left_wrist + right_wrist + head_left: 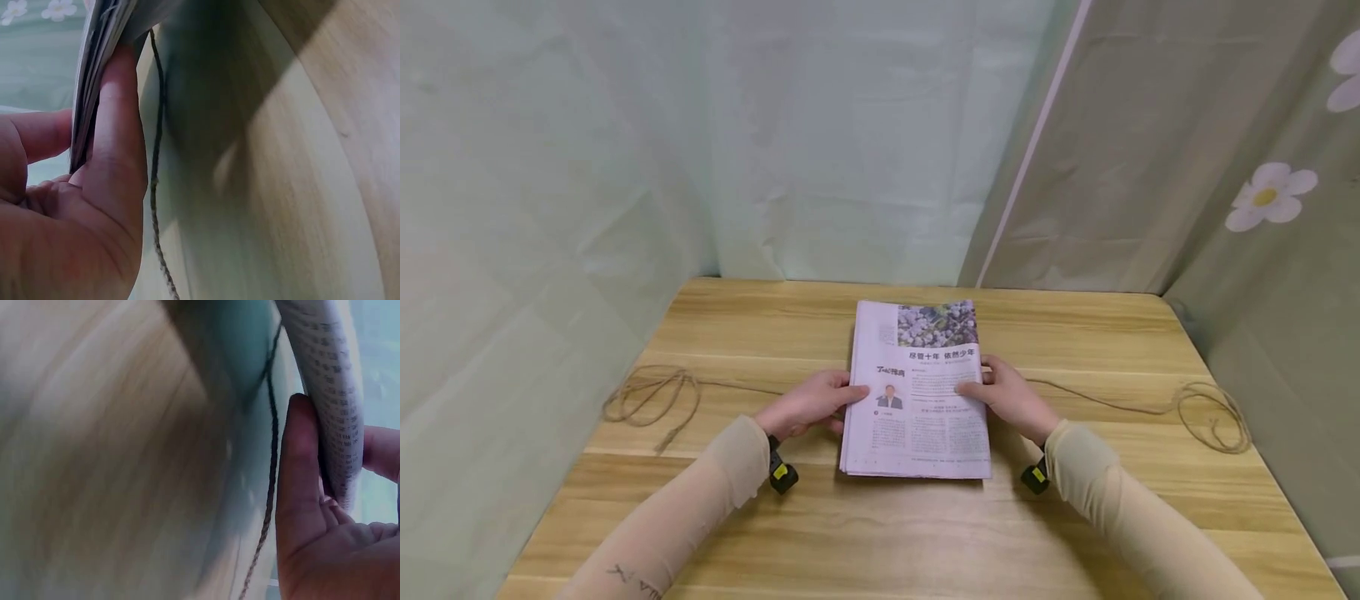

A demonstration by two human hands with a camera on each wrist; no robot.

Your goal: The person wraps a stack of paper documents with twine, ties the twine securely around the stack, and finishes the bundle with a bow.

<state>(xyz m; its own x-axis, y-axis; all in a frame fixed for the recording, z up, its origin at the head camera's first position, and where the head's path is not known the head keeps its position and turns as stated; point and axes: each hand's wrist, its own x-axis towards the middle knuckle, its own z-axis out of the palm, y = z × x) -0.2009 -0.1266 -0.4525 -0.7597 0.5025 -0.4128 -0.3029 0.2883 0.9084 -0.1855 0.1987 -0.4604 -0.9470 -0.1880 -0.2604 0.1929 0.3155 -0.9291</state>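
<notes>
Head view: both hands (811, 403) (1013, 400) grip newspaper stack (919, 408).

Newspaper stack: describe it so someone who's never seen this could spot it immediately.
Over the middle of the wooden table, the person's left hand and right hand grip opposite sides of a flat newspaper stack. Unlike the brown rope stretching out on either side, it bears printed text and a purplish picture at its top right.
</notes>
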